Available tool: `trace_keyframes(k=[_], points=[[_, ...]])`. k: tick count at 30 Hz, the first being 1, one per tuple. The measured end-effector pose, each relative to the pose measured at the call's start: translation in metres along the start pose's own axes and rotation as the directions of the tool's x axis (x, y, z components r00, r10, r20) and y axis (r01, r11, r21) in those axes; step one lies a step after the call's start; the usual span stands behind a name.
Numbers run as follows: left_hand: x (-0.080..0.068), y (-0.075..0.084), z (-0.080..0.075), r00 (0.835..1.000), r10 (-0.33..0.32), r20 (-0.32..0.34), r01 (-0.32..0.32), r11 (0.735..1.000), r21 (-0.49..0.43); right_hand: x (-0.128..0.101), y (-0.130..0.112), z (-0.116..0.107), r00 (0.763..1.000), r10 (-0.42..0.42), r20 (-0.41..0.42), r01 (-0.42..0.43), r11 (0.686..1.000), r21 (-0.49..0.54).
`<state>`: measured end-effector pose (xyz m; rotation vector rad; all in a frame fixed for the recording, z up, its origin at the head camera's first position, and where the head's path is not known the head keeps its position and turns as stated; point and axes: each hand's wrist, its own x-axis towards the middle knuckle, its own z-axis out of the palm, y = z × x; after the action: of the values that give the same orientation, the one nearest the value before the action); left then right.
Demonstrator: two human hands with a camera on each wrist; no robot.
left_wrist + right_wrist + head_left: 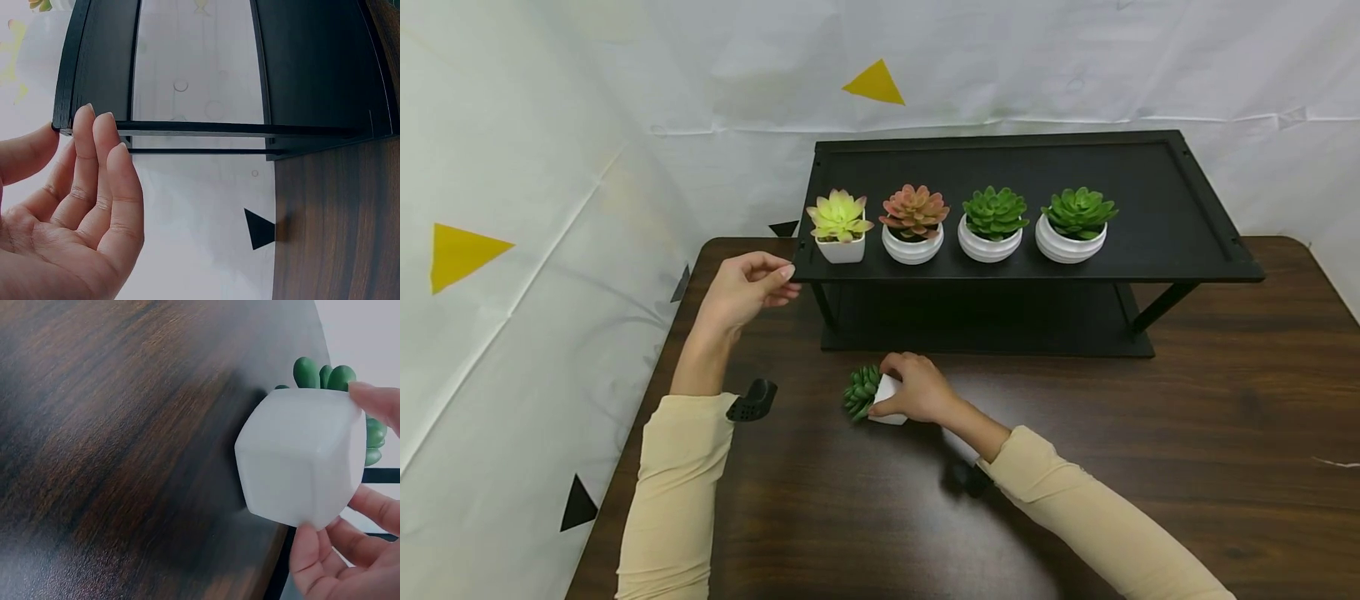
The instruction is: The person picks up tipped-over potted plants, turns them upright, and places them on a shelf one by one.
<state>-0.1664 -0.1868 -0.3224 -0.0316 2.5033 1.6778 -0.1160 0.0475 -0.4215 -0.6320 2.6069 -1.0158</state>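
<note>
Four pots [955,237] on shelf [1150,208]; shelf on table [1225,400].

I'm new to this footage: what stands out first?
Four potted succulents line the front edge of the black two-tier shelf. Below it, on the dark wooden table, the right hand grips a tipped white square pot of green succulent; the empty left hand hovers beside the shelf's corner.
</note>
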Motion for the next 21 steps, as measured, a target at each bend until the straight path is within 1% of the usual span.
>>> trace_keyframes(k=[5, 12, 16, 21], points=[[0.000, 0.000, 0.000, 1.000, 0.006, -0.001, -0.006, 1.000, -0.010, 0.000, 0.003, -0.003, 1.000, -0.003, 0.009, 0.003, 0.999, 0.037], [0.001, 0.001, 0.000, 1.000, 0.011, -0.001, -0.011, 1.000, -0.022, -0.002, 0.007, -0.010, 0.998, 0.041, 0.045, -0.045, 0.994, 0.103], [0.001, 0.000, 0.000, 1.000, 0.013, -0.003, -0.013, 1.000, -0.017, -0.004, 0.009, -0.015, 0.997, 0.038, 0.060, -0.044, 0.993, 0.111], [0.000, 0.001, 0.000, 1.000, 0.004, -0.006, -0.004, 1.000, -0.002, -0.007, 0.013, -0.021, 0.997, 0.010, 0.076, -0.021, 0.989, 0.145]])
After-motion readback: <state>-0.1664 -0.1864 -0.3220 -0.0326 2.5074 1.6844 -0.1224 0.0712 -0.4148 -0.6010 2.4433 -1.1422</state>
